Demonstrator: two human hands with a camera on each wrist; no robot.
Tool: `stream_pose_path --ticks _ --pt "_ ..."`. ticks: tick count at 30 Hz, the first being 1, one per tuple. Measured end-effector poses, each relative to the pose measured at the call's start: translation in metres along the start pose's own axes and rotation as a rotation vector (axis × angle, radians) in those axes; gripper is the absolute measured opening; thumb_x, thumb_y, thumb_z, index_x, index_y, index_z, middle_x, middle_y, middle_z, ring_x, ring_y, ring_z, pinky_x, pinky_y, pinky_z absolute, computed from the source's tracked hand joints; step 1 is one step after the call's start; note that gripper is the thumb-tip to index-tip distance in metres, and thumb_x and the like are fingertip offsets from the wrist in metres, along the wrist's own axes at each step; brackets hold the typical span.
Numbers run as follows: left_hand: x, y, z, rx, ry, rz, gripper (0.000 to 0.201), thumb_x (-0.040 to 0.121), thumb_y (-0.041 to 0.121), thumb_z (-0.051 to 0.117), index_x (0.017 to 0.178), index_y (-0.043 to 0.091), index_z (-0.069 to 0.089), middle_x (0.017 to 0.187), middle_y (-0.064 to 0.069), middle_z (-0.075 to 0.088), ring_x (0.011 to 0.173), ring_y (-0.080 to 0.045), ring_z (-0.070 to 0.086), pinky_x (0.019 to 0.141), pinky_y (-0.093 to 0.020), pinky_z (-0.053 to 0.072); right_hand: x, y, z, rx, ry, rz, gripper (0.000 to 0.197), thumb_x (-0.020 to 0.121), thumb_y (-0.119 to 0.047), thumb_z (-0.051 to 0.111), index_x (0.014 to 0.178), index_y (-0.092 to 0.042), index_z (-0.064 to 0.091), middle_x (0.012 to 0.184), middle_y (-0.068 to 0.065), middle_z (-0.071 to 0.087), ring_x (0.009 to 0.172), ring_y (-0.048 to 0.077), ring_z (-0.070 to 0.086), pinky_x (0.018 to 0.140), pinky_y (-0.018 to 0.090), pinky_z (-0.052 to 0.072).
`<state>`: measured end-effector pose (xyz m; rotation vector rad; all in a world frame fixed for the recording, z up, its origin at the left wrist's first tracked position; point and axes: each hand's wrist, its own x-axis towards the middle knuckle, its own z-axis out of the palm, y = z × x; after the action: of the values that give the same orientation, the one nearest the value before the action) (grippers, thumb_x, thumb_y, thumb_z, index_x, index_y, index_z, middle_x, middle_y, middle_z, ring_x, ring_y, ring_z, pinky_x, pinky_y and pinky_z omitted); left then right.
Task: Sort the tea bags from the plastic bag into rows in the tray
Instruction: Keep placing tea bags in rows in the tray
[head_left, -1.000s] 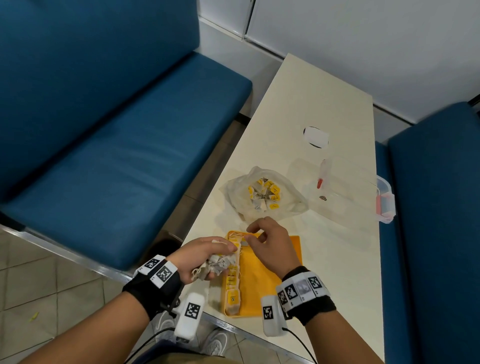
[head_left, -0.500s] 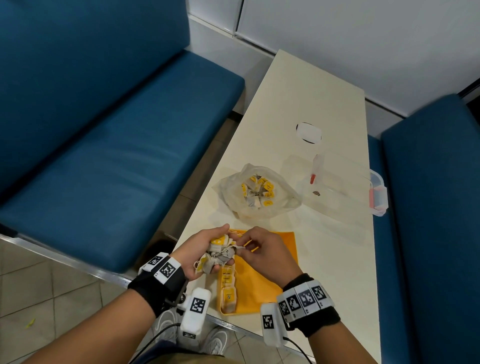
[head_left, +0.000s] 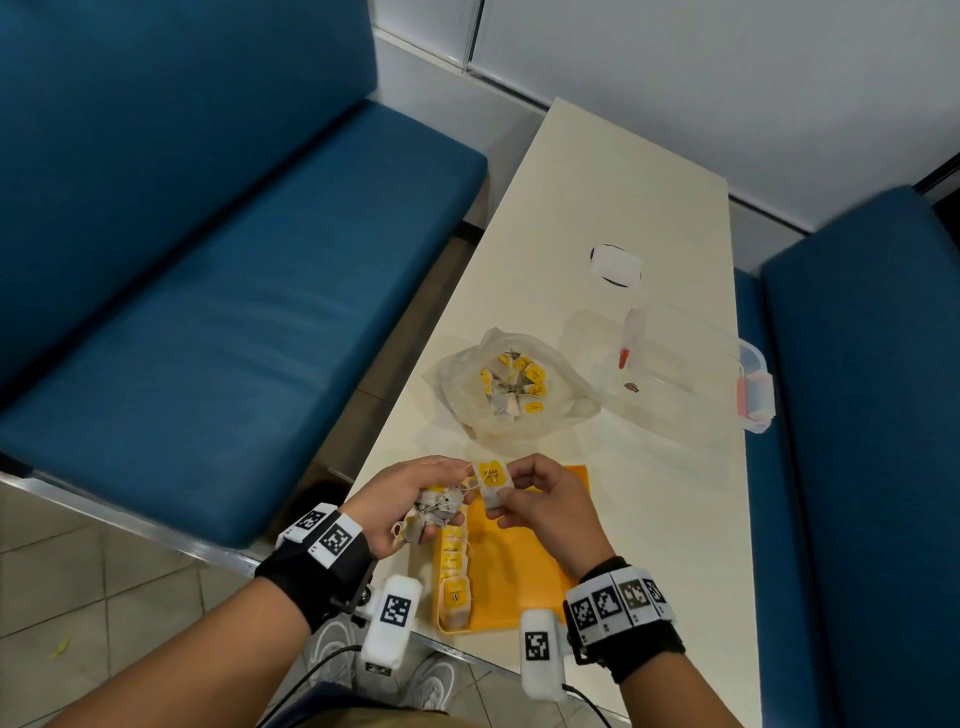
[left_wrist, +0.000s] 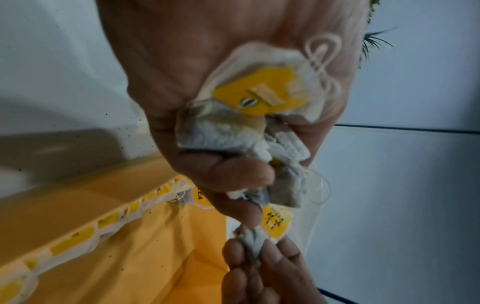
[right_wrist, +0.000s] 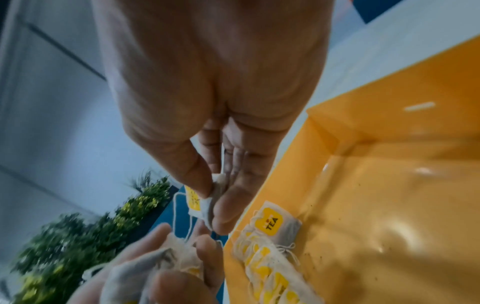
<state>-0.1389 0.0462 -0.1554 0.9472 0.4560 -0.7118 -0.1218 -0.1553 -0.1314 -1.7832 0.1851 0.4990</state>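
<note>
My left hand (head_left: 415, 499) grips a bunch of tea bags (head_left: 434, 512) with yellow tags above the left end of the orange tray (head_left: 519, 571); the bunch (left_wrist: 233, 131) fills the palm in the left wrist view. My right hand (head_left: 524, 493) pinches a single tea bag (head_left: 492, 483) between thumb and fingers, just right of the bunch; the same tea bag (right_wrist: 205, 205) shows in the right wrist view. A row of tea bags (head_left: 454, 577) lies along the tray's left wall. The plastic bag (head_left: 511, 389) with more tea bags sits beyond the tray.
A clear plastic box (head_left: 691, 374) with a red clip stands right of the plastic bag. A white roll-like object (head_left: 616, 265) lies farther back on the cream table (head_left: 597, 182). Blue benches (head_left: 208, 312) flank the table on both sides.
My right hand lifted off the tray's row, came to the left hand's bunch, and now holds one tea bag drawn a little away from it. The left hand rose slightly.
</note>
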Motion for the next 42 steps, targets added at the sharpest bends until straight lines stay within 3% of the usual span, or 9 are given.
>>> stream_pose_path --ticks 5,9,14,20,26,31,35,39,42 --pt "0.006 -0.004 0.006 0.139 0.089 0.064 0.028 0.087 0.018 0.077 0.114 0.014 0.071 0.093 -0.015 0.074 0.069 -0.026 0.067 0.044 -0.022 0.042 -0.002 -0.002 0.005 0.139 -0.021 0.031 0.014 0.087 0.007 0.066 0.1 0.003 0.062 0.083 0.009 0.07 0.078 0.041 0.073 0.067 0.041 0.059" --pt "0.009 -0.003 0.012 0.225 0.164 0.108 0.015 0.085 0.017 0.079 0.097 0.016 0.071 0.085 -0.015 0.072 0.064 -0.024 0.066 0.043 -0.022 0.045 -0.001 -0.003 0.006 0.004 -0.022 0.018 0.01 0.089 -0.004 0.069 0.099 -0.005 0.066 0.089 0.01 0.072 0.077 0.031 0.075 0.064 0.038 0.059" --pt "0.009 -0.001 0.013 0.309 0.152 0.141 0.013 0.085 0.01 0.078 0.095 0.01 0.071 0.078 -0.016 0.07 0.057 -0.022 0.066 0.043 -0.022 0.046 0.007 0.005 0.001 -0.17 0.028 -0.105 0.011 0.087 -0.008 0.072 0.088 -0.019 0.07 0.083 -0.001 0.072 0.074 0.016 0.069 0.06 0.029 0.055" --pt "0.007 0.003 0.012 0.344 0.153 0.152 0.012 0.084 0.013 0.079 0.096 0.012 0.076 0.081 -0.017 0.073 0.063 -0.025 0.066 0.043 -0.023 0.045 0.013 0.002 -0.007 -0.206 0.046 -0.13 0.013 0.084 -0.002 0.074 0.081 -0.013 0.068 0.077 0.009 0.07 0.068 0.015 0.065 0.065 0.027 0.055" --pt "0.006 0.013 -0.009 0.29 0.199 0.17 0.009 0.088 0.014 0.076 0.097 0.013 0.078 0.097 -0.019 0.076 0.068 -0.026 0.067 0.051 -0.026 0.046 0.017 0.011 -0.026 -0.721 0.076 -0.161 0.011 0.084 -0.013 0.073 0.082 -0.02 0.065 0.086 -0.007 0.062 0.072 0.002 0.053 0.063 0.008 0.039" --pt "0.006 0.018 -0.022 0.255 0.267 0.181 0.012 0.088 0.012 0.076 0.1 0.012 0.077 0.086 -0.01 0.073 0.057 -0.021 0.062 0.045 -0.022 0.041 0.022 0.026 -0.03 -0.412 0.037 0.003 0.016 0.078 -0.006 0.079 0.075 -0.017 0.069 0.078 -0.003 0.066 0.072 0.009 0.06 0.069 0.02 0.046" --pt "0.009 0.013 -0.019 0.272 0.252 0.173 0.017 0.089 0.012 0.075 0.104 0.019 0.077 0.09 -0.009 0.077 0.056 -0.018 0.065 0.045 -0.022 0.041 0.029 0.031 -0.021 -0.351 -0.059 0.092 0.015 0.083 0.0 0.074 0.078 -0.012 0.067 0.07 0.003 0.064 0.054 0.013 0.06 0.052 0.023 0.046" --pt "0.012 0.007 -0.016 0.323 0.237 0.179 0.025 0.088 0.009 0.075 0.109 0.022 0.076 0.102 -0.01 0.078 0.073 -0.022 0.074 0.052 -0.025 0.052 0.041 0.037 -0.01 -0.28 -0.037 0.201 0.015 0.087 0.002 0.069 0.082 -0.011 0.064 0.064 0.009 0.066 0.055 0.019 0.063 0.043 0.022 0.043" --pt "0.016 0.003 -0.017 0.441 0.26 0.204 0.029 0.086 0.012 0.078 0.111 0.026 0.076 0.105 -0.003 0.077 0.087 -0.018 0.075 0.062 -0.025 0.059 0.047 0.041 -0.001 -0.197 0.017 0.246 0.012 0.087 0.004 0.067 0.086 -0.008 0.064 0.069 0.01 0.069 0.059 0.02 0.066 0.048 0.027 0.048"
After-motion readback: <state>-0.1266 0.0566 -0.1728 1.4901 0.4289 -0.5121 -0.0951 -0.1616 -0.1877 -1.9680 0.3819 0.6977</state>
